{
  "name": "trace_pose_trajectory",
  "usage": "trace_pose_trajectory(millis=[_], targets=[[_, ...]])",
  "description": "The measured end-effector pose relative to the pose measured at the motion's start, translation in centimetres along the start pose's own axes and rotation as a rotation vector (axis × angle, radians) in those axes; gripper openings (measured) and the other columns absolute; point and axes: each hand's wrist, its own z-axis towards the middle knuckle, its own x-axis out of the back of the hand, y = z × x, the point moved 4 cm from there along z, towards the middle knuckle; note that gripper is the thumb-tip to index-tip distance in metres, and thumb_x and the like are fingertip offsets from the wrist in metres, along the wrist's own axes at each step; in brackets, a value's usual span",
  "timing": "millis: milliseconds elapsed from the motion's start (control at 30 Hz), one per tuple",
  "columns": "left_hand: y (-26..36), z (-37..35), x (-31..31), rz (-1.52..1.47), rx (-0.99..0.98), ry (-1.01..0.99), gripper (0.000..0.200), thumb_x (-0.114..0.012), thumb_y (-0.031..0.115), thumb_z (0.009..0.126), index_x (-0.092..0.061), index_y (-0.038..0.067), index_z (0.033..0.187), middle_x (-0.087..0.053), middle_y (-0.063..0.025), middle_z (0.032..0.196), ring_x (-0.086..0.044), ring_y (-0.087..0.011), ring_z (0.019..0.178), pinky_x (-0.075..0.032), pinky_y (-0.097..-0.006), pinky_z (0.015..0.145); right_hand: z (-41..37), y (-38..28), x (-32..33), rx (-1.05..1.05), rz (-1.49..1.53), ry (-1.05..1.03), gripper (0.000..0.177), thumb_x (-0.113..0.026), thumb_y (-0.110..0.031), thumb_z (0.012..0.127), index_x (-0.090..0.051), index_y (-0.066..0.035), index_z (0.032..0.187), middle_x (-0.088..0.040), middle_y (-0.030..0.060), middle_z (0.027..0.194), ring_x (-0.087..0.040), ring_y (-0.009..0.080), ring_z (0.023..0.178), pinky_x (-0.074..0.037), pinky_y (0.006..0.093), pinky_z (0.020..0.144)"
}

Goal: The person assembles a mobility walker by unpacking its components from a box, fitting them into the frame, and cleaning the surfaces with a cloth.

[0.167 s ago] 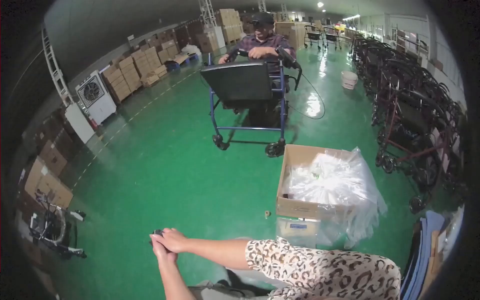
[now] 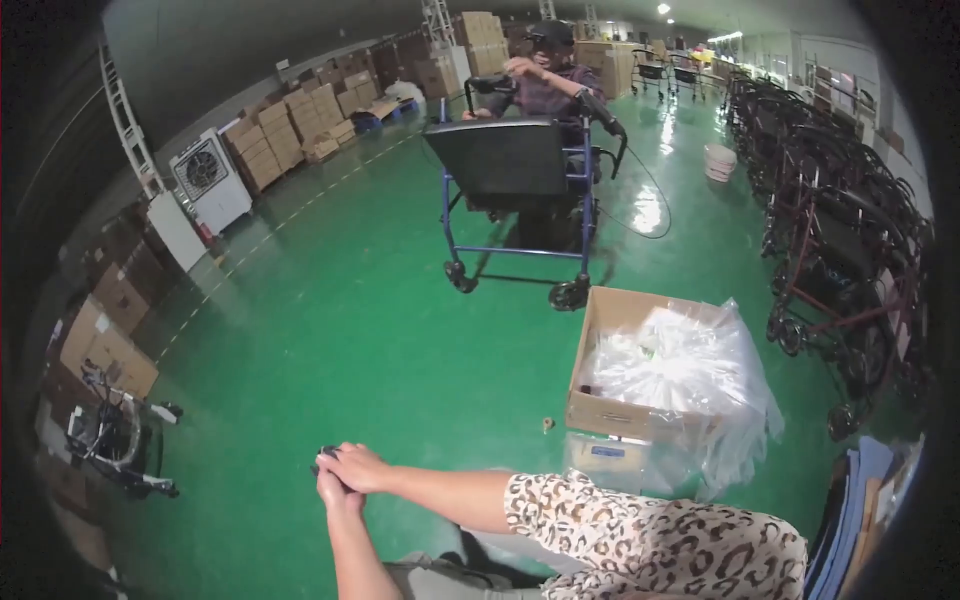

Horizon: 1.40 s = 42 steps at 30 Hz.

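Observation:
My right hand (image 2: 358, 467) and my left hand (image 2: 338, 490) are pressed together at the lower left. Both are closed around a small dark object (image 2: 326, 455), mostly hidden by the fingers. My right forearm comes out of a leopard-print sleeve (image 2: 570, 505). To the right of my hands is an open cardboard box (image 2: 620, 412) holding clear plastic bags (image 2: 690, 355). A packet with a blue label (image 2: 608, 453) lies in front of it.
Beyond the box a co-worker (image 2: 540, 85) sits behind a blue-framed walker (image 2: 515, 245) with a black panel. Dark walkers (image 2: 840, 240) line the right side. A folded walker frame (image 2: 120, 440), an air cooler (image 2: 208, 180), stacked cartons (image 2: 275, 140) and a white bucket (image 2: 719, 162) stand around.
The whole view has shifted, so most things appear farther right. The co-worker has raised one hand toward the face. My hands remain together around the dark object.

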Motion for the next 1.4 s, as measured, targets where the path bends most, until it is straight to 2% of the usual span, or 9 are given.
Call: trace_pose_trajectory(millis=[167, 300, 467, 633, 800, 967, 1133, 1300, 1400], targets=[[0.5, -0.4, -1.0, 0.045, -0.036, 0.105, 0.029, -0.055, 0.029, 0.097, -0.06, 0.003, 0.108, -0.066, -0.0142, 0.104, -0.065, -0.026, 0.09, -0.056, -0.0396, 0.077, 0.2, -0.7, 0.7, 0.047, 0.003, 0.015, 0.05, -0.024, -0.043, 0.101, -0.063, -0.011, 0.108, -0.063, 0.0171, 0.103, -0.055, 0.0345, 0.091, -0.042, 0.0425, 0.09], [0.9, -0.9, -0.8, 0.242, -0.112, 0.29, 0.025, -0.054, 0.025, 0.097, -0.061, 0.003, 0.105, -0.067, -0.0141, 0.1, -0.066, -0.0252, 0.086, -0.057, -0.0389, 0.073, 0.3, -0.2, 0.7, 0.016, 0.053, -0.006, 0.05, -0.025, -0.043, 0.101, -0.063, -0.011, 0.107, -0.064, 0.0174, 0.104, -0.057, 0.035, 0.092, -0.044, 0.0428, 0.088], [1.3, -1.4, -1.2, 0.228, -0.101, 0.313, 0.026, -0.053, 0.024, 0.097, -0.062, 0.001, 0.106, -0.066, -0.0144, 0.101, -0.065, -0.0248, 0.085, -0.056, -0.0349, 0.069, 0.5, -0.2, 0.6, -0.035, 0.085, -0.052, 0.049, -0.027, -0.044, 0.101, -0.063, -0.011, 0.107, -0.064, 0.017, 0.105, -0.058, 0.0362, 0.092, -0.046, 0.0443, 0.085], [1.1, -1.1, -1.1, 0.232, -0.083, 0.325, 0.026, -0.054, 0.025, 0.096, -0.062, 0.002, 0.106, -0.066, -0.0136, 0.1, -0.065, -0.0241, 0.084, -0.056, -0.0352, 0.068, 0.0, -0.5, 1.1, -0.015, 0.126, -0.033, 0.051, -0.027, -0.046, 0.101, -0.063, -0.011, 0.11, -0.063, 0.019, 0.105, -0.059, 0.0379, 0.092, -0.048, 0.0456, 0.084], [1.1, -1.2, -1.0, 0.218, -0.122, 0.276, 0.028, -0.055, 0.03, 0.097, -0.062, 0.004, 0.106, -0.066, -0.013, 0.1, -0.065, -0.023, 0.084, -0.056, -0.0353, 0.069, -0.2, -0.5, 0.5, 0.016, 0.074, 0.082, 0.055, -0.031, -0.049, 0.099, -0.067, -0.009, 0.111, -0.063, 0.0232, 0.107, -0.06, 0.0396, 0.093, -0.05, 0.0458, 0.085], [1.1, -1.4, -1.0, 0.162, -0.137, 0.219, 0.035, -0.053, 0.038, 0.098, -0.062, 0.005, 0.106, -0.066, -0.0117, 0.098, -0.064, -0.0223, 0.083, -0.056, -0.0356, 0.07, -0.8, -1.2, 1.4, -0.037, 0.103, -0.008, 0.059, -0.031, -0.055, 0.098, -0.064, -0.011, 0.119, -0.06, 0.0241, 0.111, -0.059, 0.0401, 0.097, -0.05, 0.0454, 0.086], [0.5, 1.0, 0.9, 0.007, -0.081, 0.114, 0.041, -0.048, 0.046, 0.099, -0.058, 0.007, 0.107, -0.064, -0.0169, 0.102, -0.064, -0.0319, 0.091, -0.056, -0.0468, 0.079, -1.2, -1.6, 2.0, -0.072, 0.082, -0.031, 0.05, -0.037, -0.05, 0.098, -0.061, -0.013, 0.122, -0.059, 0.0229, 0.11, -0.059, 0.037, 0.093, -0.048, 0.0434, 0.086], [1.0, -1.8, -2.6, -0.093, -0.025, 0.094, 0.053, -0.044, 0.056, 0.098, -0.06, 0.006, 0.106, -0.064, -0.0114, 0.098, -0.064, -0.0233, 0.085, -0.056, -0.0372, 0.072, 0.0, 0.1, 0.9, 0.046, 0.041, 0.092, 0.043, -0.048, -0.041, 0.096, -0.057, -0.013, 0.128, -0.058, 0.0219, 0.112, -0.059, 0.0351, 0.093, -0.048, 0.0418, 0.085], [1.0, -1.8, -3.1, -0.119, 0.005, 0.004, 0.056, -0.043, 0.057, 0.097, -0.06, 0.005, 0.106, -0.063, -0.0116, 0.099, -0.063, -0.0233, 0.086, -0.056, -0.0376, 0.072, 0.2, 0.9, 1.4, 0.034, 0.038, 0.099, 0.04, -0.053, -0.034, 0.094, -0.056, -0.016, 0.13, -0.057, 0.021, 0.112, -0.06, 0.0343, 0.091, -0.05, 0.0415, 0.082]])
